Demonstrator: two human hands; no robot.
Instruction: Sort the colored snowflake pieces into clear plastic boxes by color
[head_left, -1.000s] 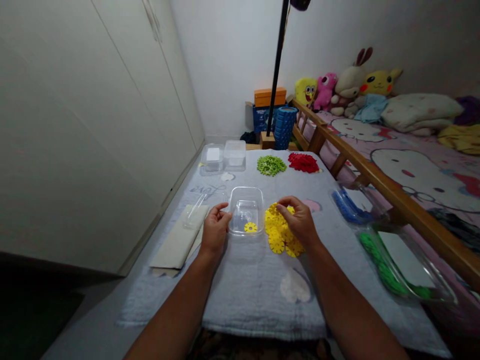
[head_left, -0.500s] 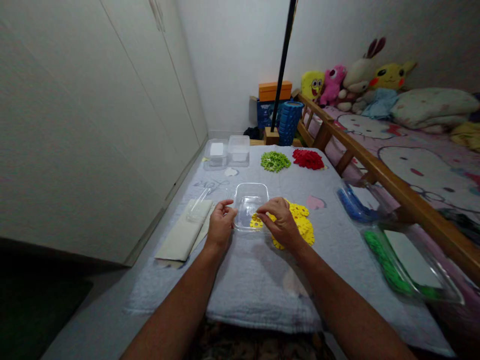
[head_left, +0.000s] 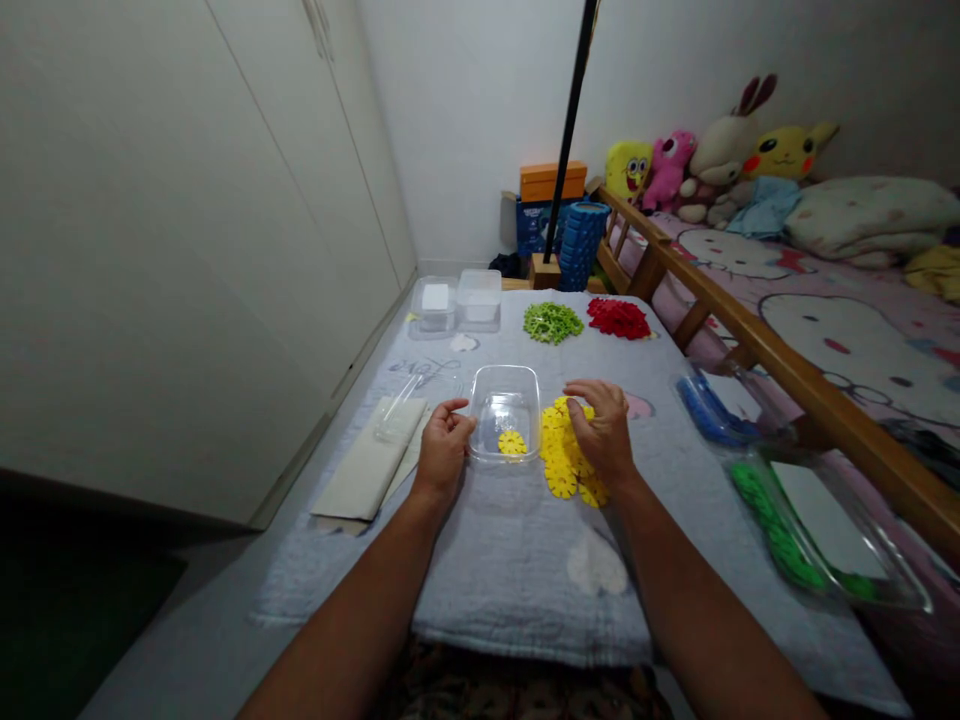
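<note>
A clear plastic container [head_left: 504,405] stands on the cloth in front of me, with a yellow notched flower-shaped disc [head_left: 512,443] lying on its bottom. My left hand [head_left: 444,450] grips the container's left rim between thumb and fingers. To the right of the container lies a pile of similar yellow discs [head_left: 559,455]. Over the right side of this pile is my right hand [head_left: 606,432], its thumb and fingers apart and curved, with nothing visible between them. The hand hides part of the pile.
Green pieces [head_left: 553,323] and red pieces [head_left: 619,319] lie heaped at the back. Two clear containers [head_left: 480,290] stand back left. Folded pale sheets [head_left: 371,460] lie left. On the right are packs of blue pieces [head_left: 709,410] and green pieces [head_left: 776,530], beside a wooden bed rail [head_left: 750,330].
My right hand has moved right, from above the container to the yellow pile, and its pinched fingers have opened. A yellow disc lies in the container. My left hand stays at the rim.
</note>
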